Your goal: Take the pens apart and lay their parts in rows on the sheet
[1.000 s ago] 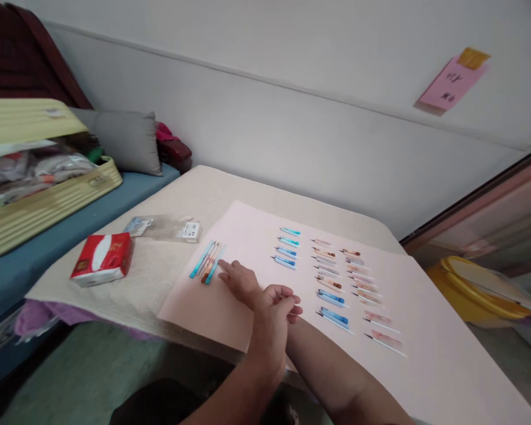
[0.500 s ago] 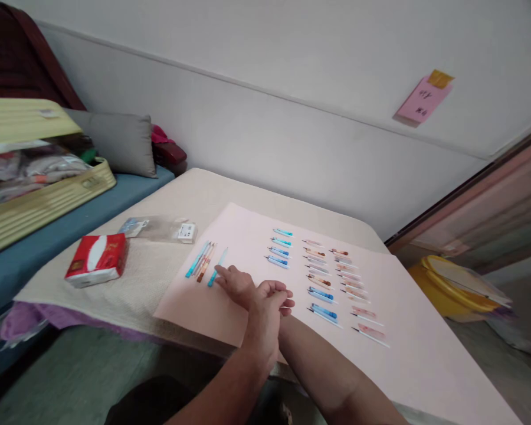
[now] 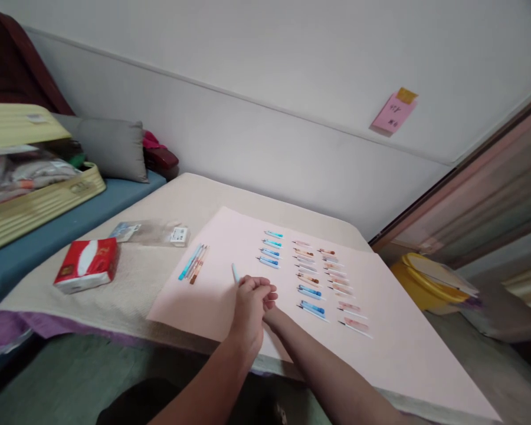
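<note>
My left hand (image 3: 250,302) is held over the pink sheet (image 3: 194,307), crossing in front of my right wrist. Its fingers are loosely bent, and nothing shows in them. Most of my right hand (image 3: 271,316) is hidden behind the left one. From that hidden grip a light blue pen (image 3: 235,272) sticks out, tilted up to the left. A small group of blue and brown pens (image 3: 194,263) lies on the sheet to the left. To the right lie short rows of pens with blue pieces (image 3: 269,254), and others with brown or pinkish pieces (image 3: 307,278).
A red tissue pack (image 3: 87,264) and a clear plastic bag (image 3: 153,233) lie on the cream cloth left of the sheet. Beyond them stands an open yellow case (image 3: 39,189) beside a grey cushion (image 3: 104,147). A yellow bucket (image 3: 425,286) stands off to the right.
My right hand has picked up the light blue pen beside the left group and moved right with it, behind my left hand. The view has shifted slightly.
</note>
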Tool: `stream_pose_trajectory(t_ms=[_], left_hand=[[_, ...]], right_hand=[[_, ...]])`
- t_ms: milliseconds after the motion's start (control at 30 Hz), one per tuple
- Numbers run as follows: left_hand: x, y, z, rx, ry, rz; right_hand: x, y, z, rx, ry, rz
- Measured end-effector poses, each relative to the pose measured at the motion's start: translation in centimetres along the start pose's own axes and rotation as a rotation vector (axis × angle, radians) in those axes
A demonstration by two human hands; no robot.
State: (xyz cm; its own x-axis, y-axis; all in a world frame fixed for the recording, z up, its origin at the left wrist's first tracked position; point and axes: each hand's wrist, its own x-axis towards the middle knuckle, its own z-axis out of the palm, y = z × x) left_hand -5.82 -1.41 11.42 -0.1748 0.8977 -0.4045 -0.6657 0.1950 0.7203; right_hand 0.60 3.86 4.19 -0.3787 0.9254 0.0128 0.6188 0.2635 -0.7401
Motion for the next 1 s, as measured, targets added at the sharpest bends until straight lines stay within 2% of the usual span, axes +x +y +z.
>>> stream_pose_trajectory(t_ms=[33, 167, 267, 367, 433, 600, 667, 767, 900, 1000], left_hand=[[0.1, -0.1, -0.1, -0.019, -0.019, -0.010], [0.7, -1.0, -0.5, -0.071, -0.044, -0.068], [1.1, -2.1, -0.7, -0.056, 0.040, -0.100], [1.7, -3.3, -0.9, -0.010, 0.137, -0.102], [2.1, -4.0, -1.1, -0.002, 0.097, -0.127], [2.4, -4.4, -1.0, -0.043, -0.129, -0.204], [2.2, -4.4, -0.7, -0.039, -0.175, -0.200], [2.0, -4.7, -0.4, -0.019, -0.248, -0.194], [2.0, -5.6, -0.6, 0.025, -0.291, -0.200], [2.1, -6.0, -0.8, 0.059, -0.259, -0.195]], right_hand=[[-0.6, 0.5, -0.8, 0.153, -0.012, 0.071], [-3.6, 2.5, -4.2, 0.502, -0.046, 0.245], [-6.0, 3.5, -6.6, 0.826, -0.035, 0.328], [-7.7, 3.9, -7.8, 1.003, -0.024, 0.331], [-8.3, 3.8, -8.0, 1.068, -0.047, 0.323], [-9.4, 3.6, -7.6, 1.180, -0.166, 0.306], [-9.8, 3.7, -7.5, 1.255, -0.205, 0.364], [-10.2, 3.7, -7.5, 1.372, -0.338, 0.469], [-10.4, 3.5, -7.3, 1.463, -0.449, 0.493], [-10.5, 3.3, -7.0, 1.360, -0.378, 0.469]])
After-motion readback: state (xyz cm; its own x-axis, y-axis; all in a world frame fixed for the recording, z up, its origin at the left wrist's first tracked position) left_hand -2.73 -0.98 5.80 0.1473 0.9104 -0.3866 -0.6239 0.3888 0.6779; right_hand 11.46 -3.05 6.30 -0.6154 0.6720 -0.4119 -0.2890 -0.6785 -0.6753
